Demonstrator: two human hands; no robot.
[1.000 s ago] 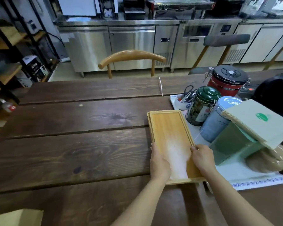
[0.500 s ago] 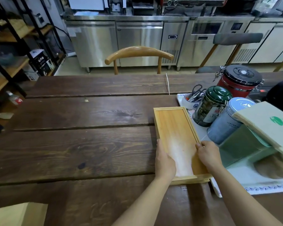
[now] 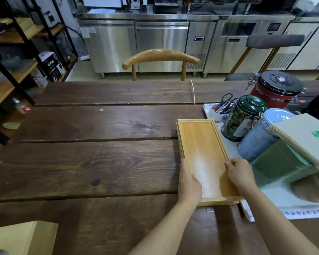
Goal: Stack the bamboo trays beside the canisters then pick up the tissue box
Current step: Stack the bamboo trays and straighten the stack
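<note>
Beside the canisters, each hand grips the stacked bamboo trays.

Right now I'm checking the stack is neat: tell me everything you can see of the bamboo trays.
The bamboo trays are pale, rectangular, with low raised rims and an empty inside. One sits on another, slightly offset; the lower edge shows at left and front. They lie flat on the dark wooden table, beside the green canister. The left hand and right hand grip the long sides.
</note>
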